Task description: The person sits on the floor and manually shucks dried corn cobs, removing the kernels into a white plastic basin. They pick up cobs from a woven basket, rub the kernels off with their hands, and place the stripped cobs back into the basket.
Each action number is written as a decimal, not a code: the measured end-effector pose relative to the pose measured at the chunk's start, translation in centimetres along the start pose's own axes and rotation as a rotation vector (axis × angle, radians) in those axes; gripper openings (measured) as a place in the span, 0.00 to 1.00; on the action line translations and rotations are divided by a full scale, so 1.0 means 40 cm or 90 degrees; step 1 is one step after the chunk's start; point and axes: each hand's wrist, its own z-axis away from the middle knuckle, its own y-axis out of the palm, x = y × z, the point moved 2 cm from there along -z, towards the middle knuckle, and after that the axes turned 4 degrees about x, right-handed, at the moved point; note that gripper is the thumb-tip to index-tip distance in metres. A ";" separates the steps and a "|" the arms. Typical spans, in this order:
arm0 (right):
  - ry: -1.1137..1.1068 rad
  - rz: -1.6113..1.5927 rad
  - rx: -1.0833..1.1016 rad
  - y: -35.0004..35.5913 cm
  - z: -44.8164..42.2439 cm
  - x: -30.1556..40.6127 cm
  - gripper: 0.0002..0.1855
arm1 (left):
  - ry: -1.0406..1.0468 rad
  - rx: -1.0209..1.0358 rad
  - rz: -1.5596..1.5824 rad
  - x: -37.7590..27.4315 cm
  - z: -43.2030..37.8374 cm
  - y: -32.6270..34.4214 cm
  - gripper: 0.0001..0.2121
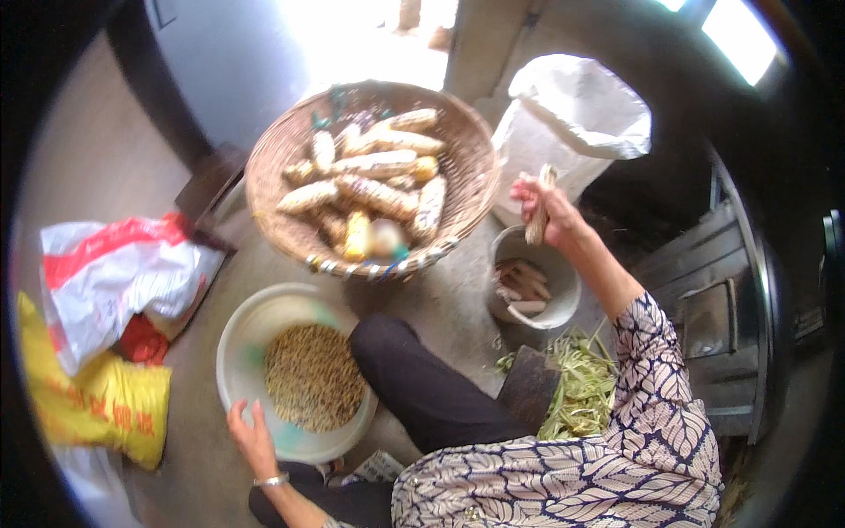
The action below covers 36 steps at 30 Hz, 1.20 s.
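A bare corncob is gripped upright in my right hand, above a grey bucket that holds several stripped cobs. My left hand, with a bangle at the wrist, is at the near-left rim of a pale plastic basin. Its fingers are apart and hold nothing; whether they touch the rim I cannot tell. Loose corn kernels lie heaped in the basin. Beyond it, a round wicker basket carries several ears of corn with mixed yellow, white and dark kernels.
A white woven sack stands with its mouth spread, behind the bucket. Green corn husks are piled by my right side. At the left lie a red-and-white bag and a yellow printed bag. A metal cabinet-like object stands at the right.
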 end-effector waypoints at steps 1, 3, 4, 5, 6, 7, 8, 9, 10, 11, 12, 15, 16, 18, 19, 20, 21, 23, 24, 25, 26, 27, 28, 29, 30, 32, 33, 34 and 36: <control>0.068 0.037 0.055 0.021 0.019 -0.068 0.07 | -0.008 0.005 -0.022 -0.021 0.000 -0.007 0.15; 0.157 0.100 0.115 0.086 0.073 -0.167 0.10 | 0.018 0.003 -0.031 -0.010 0.000 -0.020 0.15; 0.161 0.115 0.144 0.101 0.097 -0.183 0.10 | 0.038 0.008 -0.019 -0.014 -0.001 -0.010 0.15; 0.166 0.129 0.172 0.114 0.112 -0.194 0.10 | 0.040 0.013 -0.017 -0.019 0.001 -0.007 0.15; 0.156 0.148 0.177 0.131 0.117 -0.194 0.10 | 0.042 0.017 -0.018 -0.023 0.004 -0.007 0.15; 0.146 0.167 0.181 0.146 0.124 -0.187 0.11 | 0.045 0.021 -0.019 -0.030 0.005 -0.007 0.15; 0.136 0.185 0.183 0.160 0.134 -0.176 0.12 | 0.042 0.027 -0.022 -0.038 0.004 -0.004 0.15; 0.132 0.253 0.186 0.188 0.154 -0.152 0.13 | 0.034 0.028 -0.030 -0.043 0.009 -0.012 0.15; 0.128 0.321 0.191 0.223 0.182 -0.119 0.14 | 0.024 0.029 -0.039 -0.046 0.014 -0.023 0.15; 0.120 0.390 0.190 0.241 0.196 -0.098 0.15 | 0.020 0.035 -0.045 -0.056 0.014 -0.029 0.15; 0.013 0.492 0.230 0.236 0.183 -0.103 0.18 | 0.019 0.045 -0.049 -0.068 0.010 -0.028 0.15; -0.115 0.591 0.342 0.230 0.180 -0.082 0.18 | 0.036 0.058 -0.057 -0.092 0.004 -0.017 0.16; -0.126 0.571 0.344 0.243 0.182 -0.081 0.18 | 0.045 0.061 -0.059 -0.098 0.004 -0.016 0.16; -0.143 0.611 0.360 0.269 0.167 -0.083 0.17 | 0.040 0.080 -0.064 -0.107 0.002 -0.013 0.16; -0.152 0.632 0.365 0.277 0.157 -0.079 0.17 | 0.039 0.091 -0.064 -0.112 0.000 -0.007 0.16; -0.228 0.606 0.410 0.277 0.131 -0.088 0.16 | 0.045 0.098 -0.061 -0.115 -0.002 0.000 0.16; -0.266 0.663 0.412 0.310 0.116 -0.100 0.16 | 0.041 0.096 -0.075 -0.105 0.002 -0.020 0.16; -0.346 0.800 0.381 0.365 0.104 -0.083 0.16 | 0.045 0.101 -0.073 -0.108 -0.002 -0.013 0.16; -0.383 0.887 0.356 0.413 0.104 -0.086 0.16 | 0.038 0.095 -0.084 -0.102 0.003 -0.027 0.16; -0.446 0.925 0.348 0.428 0.091 -0.087 0.15 | 0.041 0.096 -0.080 -0.107 0.000 -0.020 0.16; -0.510 0.961 0.341 0.437 0.070 -0.095 0.15 | 0.043 0.100 -0.074 -0.110 -0.003 -0.015 0.16; -0.575 0.992 0.337 0.455 0.057 -0.102 0.14 | 0.042 0.101 -0.073 -0.111 -0.005 -0.014 0.16; -0.565 1.000 0.335 0.476 0.052 -0.104 0.13 | 0.041 0.103 -0.073 -0.112 -0.006 -0.015 0.16; -0.540 1.026 0.339 0.490 0.032 -0.119 0.15 | 0.039 0.106 -0.079 -0.115 -0.006 -0.017 0.16; -0.514 1.058 0.339 0.495 0.003 -0.136 0.17 | 0.040 0.111 -0.079 -0.123 -0.008 -0.015 0.16; -0.496 1.060 0.373 0.516 -0.026 -0.175 0.11 | 0.039 0.108 -0.093 -0.120 -0.005 -0.024 0.16; -0.489 1.083 0.381 0.516 -0.038 -0.191 0.11 | 0.046 0.104 -0.093 -0.108 -0.003 -0.021 0.16; -0.480 1.106 0.385 0.508 -0.065 -0.205 0.11 | 0.056 0.101 -0.092 -0.109 -0.007 -0.014 0.16; -0.508 1.081 0.384 0.496 -0.094 -0.231 0.10 | 0.057 0.108 -0.094 -0.118 -0.008 -0.008 0.16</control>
